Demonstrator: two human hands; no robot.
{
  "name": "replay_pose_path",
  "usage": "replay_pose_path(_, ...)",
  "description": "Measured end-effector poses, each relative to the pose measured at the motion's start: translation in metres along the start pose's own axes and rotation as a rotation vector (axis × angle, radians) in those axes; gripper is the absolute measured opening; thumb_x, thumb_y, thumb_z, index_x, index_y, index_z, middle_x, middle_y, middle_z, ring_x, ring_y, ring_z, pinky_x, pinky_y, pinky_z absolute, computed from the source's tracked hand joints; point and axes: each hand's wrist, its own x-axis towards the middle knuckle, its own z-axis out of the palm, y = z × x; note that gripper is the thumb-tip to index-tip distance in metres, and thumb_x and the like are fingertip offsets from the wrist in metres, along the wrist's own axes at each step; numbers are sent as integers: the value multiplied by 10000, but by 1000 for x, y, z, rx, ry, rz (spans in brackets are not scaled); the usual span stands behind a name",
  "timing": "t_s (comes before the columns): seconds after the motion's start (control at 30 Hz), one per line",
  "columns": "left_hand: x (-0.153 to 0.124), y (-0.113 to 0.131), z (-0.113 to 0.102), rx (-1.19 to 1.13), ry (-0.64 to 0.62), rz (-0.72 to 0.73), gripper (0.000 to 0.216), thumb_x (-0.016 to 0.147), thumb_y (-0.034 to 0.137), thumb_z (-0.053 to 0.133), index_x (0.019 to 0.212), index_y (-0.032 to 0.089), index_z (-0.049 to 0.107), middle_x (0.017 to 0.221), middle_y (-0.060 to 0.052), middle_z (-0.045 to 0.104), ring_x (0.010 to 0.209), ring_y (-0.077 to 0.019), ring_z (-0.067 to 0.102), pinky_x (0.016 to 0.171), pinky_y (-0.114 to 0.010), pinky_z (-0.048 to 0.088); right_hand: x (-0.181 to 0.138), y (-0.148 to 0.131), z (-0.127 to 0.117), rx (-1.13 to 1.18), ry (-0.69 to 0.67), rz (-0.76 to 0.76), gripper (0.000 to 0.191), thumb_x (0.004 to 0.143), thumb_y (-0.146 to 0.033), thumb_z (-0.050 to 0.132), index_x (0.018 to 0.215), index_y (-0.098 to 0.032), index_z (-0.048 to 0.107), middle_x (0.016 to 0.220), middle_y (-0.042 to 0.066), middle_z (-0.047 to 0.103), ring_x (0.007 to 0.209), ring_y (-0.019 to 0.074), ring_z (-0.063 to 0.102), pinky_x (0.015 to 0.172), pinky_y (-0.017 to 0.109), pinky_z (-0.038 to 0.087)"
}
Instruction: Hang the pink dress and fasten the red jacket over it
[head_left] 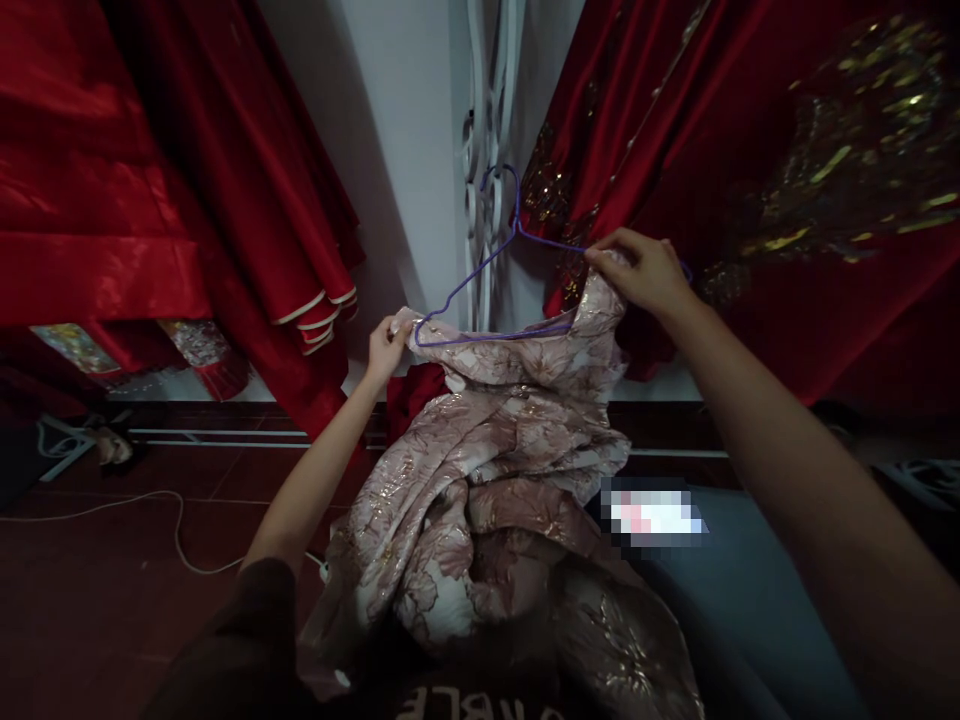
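A pink floral dress (487, 440) with a metallic sheen hangs across the middle and drapes down over my lap. A purple hanger (480, 268) lies at its neckline, its hook pointing up toward a white scrolled metal frame. My left hand (388, 348) pinches the dress's left shoulder edge beside the hanger's left end. At the other shoulder, my right hand (646, 268) has its fingers closed on the fabric and the hanger's right arm, whose tip shows just past the hand.
Red garments (247, 150) hang at the left, and red ones with gold sequins (847, 150) at the right. Behind the hanger stands the white metal frame (484, 110). A white cable (180, 530) runs over the floor, and a blurred bright screen (656, 512) lies at right.
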Motion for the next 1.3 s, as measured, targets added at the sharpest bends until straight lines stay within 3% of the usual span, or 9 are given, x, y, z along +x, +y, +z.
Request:
replay_pose_path(0.13,-33,-19,-11,-186,27,-167,334,678,446,705,834,165,617,712,18,600,647,-92,544,618,-192,457,1,-1,-2,23,-13,-16,284,861,-486,528,891,-223,632,964,31,694,902,192,627,926,348,356)
replay_pose_path(0.27,-57,-32,-10,-353,52,-286,376,636,427,741,886,171,624,846,2,645,745,-106,600,729,-243,508,3,0,-5,46,-40,-49,286,860,-472,527,886,-208,636,941,43,695,847,170,617,840,286,393)
replay_pose_path(0.5,-59,-31,-8,-435,70,-307,353,622,398,766,864,169,649,830,-5,657,731,-99,610,749,-241,500,5,-2,-10,50,-49,-46,257,834,-439,559,871,-202,652,895,34,700,784,158,603,772,259,403)
replay_pose_path(0.7,-31,-21,-13,-283,97,-217,325,663,436,724,827,162,664,723,8,630,643,-88,554,607,-183,449,5,-3,-11,76,-60,-34,282,821,-455,561,869,-194,653,868,45,696,738,153,580,687,244,397)
replay_pose_path(0.8,-1,-4,-6,-112,87,-70,317,695,446,693,857,173,689,743,1,646,679,-102,562,609,-182,432,6,2,-5,89,-65,-28,277,825,-459,550,875,-201,639,878,42,694,754,150,578,703,244,397)
replay_pose_path(1.0,49,47,28,112,-235,238,363,755,484,628,892,157,704,826,-36,684,754,-140,597,689,-224,447,-2,14,30,178,-79,43,341,821,-532,500,872,-206,586,913,48,677,784,156,558,711,255,413)
replay_pose_path(1.13,68,43,14,52,-310,51,465,774,584,551,823,140,681,713,-59,666,704,-162,623,678,-264,476,-7,12,46,229,-34,84,373,824,-559,453,850,-210,582,822,31,655,770,178,582,684,287,434)
replay_pose_path(1.23,63,4,-8,-12,-235,-170,479,787,609,500,757,150,633,578,-43,611,573,-144,592,626,-277,482,-7,8,46,224,-31,101,355,831,-542,444,826,-218,587,736,23,634,735,183,587,661,299,439)
replay_pose_path(1.3,46,-27,-17,86,-286,-277,375,647,522,692,684,161,600,567,-22,606,523,-116,545,576,-246,461,-7,7,44,230,-38,105,357,828,-545,446,817,-219,591,719,21,629,728,183,586,653,300,439)
